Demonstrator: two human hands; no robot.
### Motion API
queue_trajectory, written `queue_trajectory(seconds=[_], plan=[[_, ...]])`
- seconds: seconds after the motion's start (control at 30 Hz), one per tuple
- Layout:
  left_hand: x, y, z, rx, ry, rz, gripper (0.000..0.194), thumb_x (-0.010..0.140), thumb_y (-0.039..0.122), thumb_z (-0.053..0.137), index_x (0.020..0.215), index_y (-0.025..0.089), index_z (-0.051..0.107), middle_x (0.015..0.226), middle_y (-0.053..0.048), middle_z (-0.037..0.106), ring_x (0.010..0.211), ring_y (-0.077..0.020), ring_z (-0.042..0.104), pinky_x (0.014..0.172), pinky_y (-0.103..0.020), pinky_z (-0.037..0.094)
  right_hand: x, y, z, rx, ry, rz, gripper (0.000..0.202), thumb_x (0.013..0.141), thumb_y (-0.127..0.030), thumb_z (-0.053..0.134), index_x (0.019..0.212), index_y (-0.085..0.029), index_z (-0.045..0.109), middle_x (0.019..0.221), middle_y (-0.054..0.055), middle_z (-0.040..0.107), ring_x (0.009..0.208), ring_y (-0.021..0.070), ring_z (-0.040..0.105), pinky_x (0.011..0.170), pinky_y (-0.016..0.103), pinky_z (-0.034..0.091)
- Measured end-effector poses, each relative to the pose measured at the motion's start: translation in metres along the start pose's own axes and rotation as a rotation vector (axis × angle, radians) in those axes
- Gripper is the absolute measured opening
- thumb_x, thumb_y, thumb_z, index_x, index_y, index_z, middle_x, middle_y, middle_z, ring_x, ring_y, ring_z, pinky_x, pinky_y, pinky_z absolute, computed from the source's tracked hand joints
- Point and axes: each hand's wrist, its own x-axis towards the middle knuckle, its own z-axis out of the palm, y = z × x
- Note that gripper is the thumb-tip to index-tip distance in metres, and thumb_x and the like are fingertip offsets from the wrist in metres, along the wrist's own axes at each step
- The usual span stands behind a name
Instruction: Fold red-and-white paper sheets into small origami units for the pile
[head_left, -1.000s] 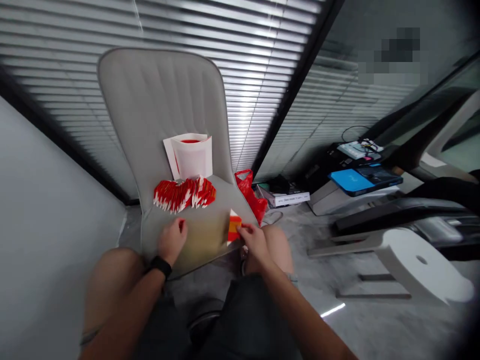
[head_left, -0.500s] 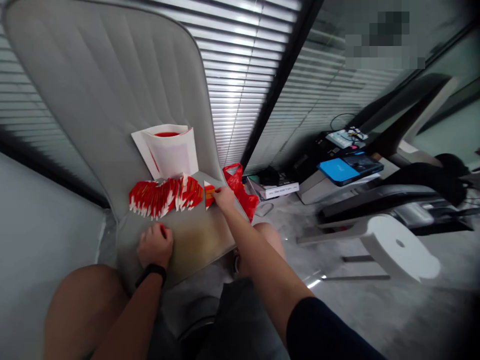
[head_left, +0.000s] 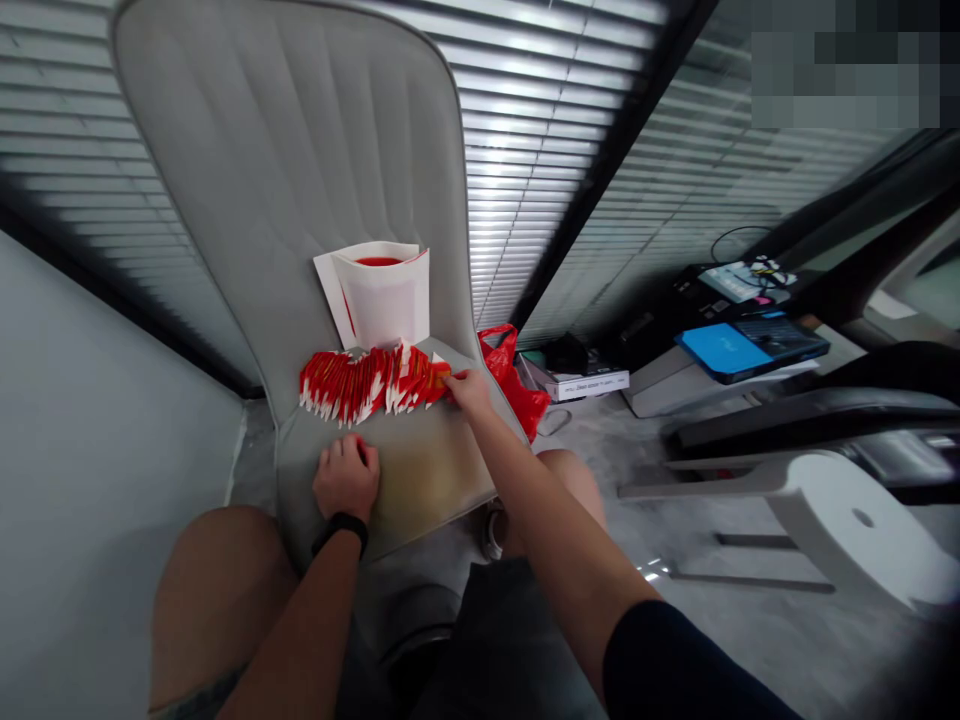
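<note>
A row of folded red-and-white paper pieces point(head_left: 352, 385) stands fanned out across the grey chair seat point(head_left: 315, 465). My right hand point(head_left: 471, 392) pinches an orange-red folded paper piece point(head_left: 439, 376) at the row's right end, where it touches or nearly touches the others. Nearer to me, my left hand point(head_left: 346, 478) rests on the seat with its fingers curled closed. A dark red patch shows by its thumb; whether that is a held thing I cannot make out. Behind the row, a white paper booklet point(head_left: 384, 305) with red inside leans against the backrest.
A red plastic bag point(head_left: 517, 385) lies right of the chair. Beyond it are a flat box point(head_left: 586, 384), a blue box point(head_left: 724, 348) and a white stool point(head_left: 862, 515). Window blinds point(head_left: 525, 150) stand behind the chair and a grey wall point(head_left: 97, 440) at the left.
The paper piece in my right hand has moved left against the row's end, closing the gap. My left hand stays on the seat. The whole view has shifted.
</note>
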Motion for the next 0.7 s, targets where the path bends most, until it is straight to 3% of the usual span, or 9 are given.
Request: queue_trajectory(seconds=[0.1,0.3,0.5,0.6,0.7], plan=[[0.000,-0.001,0.002,-0.007,0.009,0.011,0.028,0.098,0.032,0.040,0.104,0.019,0.063,0.096,-0.010,0.065,0.092,-0.0273,0.057,0.076,-0.035,0.039,-0.005,-0.003,0.002,0.180,-0.099,0.048,0.015,0.087,-0.029,0.071,0.090,-0.015,0.069,0.069,0.003,0.072,0.062,0.0136,0.067,0.059,0.023,0.054],[0.000,-0.001,0.003,-0.038,-0.002,0.015,0.029,0.098,0.030,0.039,0.106,0.017,0.064,0.097,-0.011,0.065,0.094,-0.0281,0.056,0.080,-0.036,0.039,-0.008,-0.006,-0.006,0.151,-0.137,0.025,0.012,0.088,-0.027,0.069,0.083,-0.016,0.071,0.075,0.003,0.073,0.071,0.0159,0.070,0.066,0.025,0.055],[-0.001,-0.001,0.002,-0.024,-0.004,0.012,0.027,0.098,0.030,0.039,0.104,0.018,0.063,0.096,-0.010,0.065,0.094,-0.0282,0.056,0.079,-0.036,0.039,-0.025,-0.013,-0.001,-0.593,0.045,-0.229,0.031,0.098,-0.036,0.055,0.092,-0.016,0.077,0.100,0.015,0.075,0.098,0.0264,0.070,0.084,0.033,0.050],[-0.001,-0.002,0.002,-0.032,-0.021,0.021,0.026,0.098,0.029,0.040,0.102,0.019,0.063,0.096,-0.011,0.064,0.094,-0.0283,0.056,0.079,-0.035,0.039,-0.033,-0.016,-0.003,-0.736,0.032,-0.255,0.037,0.101,-0.036,0.047,0.098,-0.015,0.078,0.104,0.020,0.074,0.098,0.0288,0.071,0.084,0.035,0.049],[0.000,-0.002,0.001,-0.048,-0.033,0.027,0.023,0.097,0.028,0.041,0.099,0.020,0.062,0.095,-0.010,0.064,0.093,-0.0284,0.056,0.079,-0.036,0.039,-0.030,-0.033,-0.025,-0.744,0.107,-0.261,0.038,0.102,-0.039,0.047,0.102,-0.016,0.077,0.099,0.020,0.075,0.095,0.0292,0.072,0.081,0.035,0.049]])
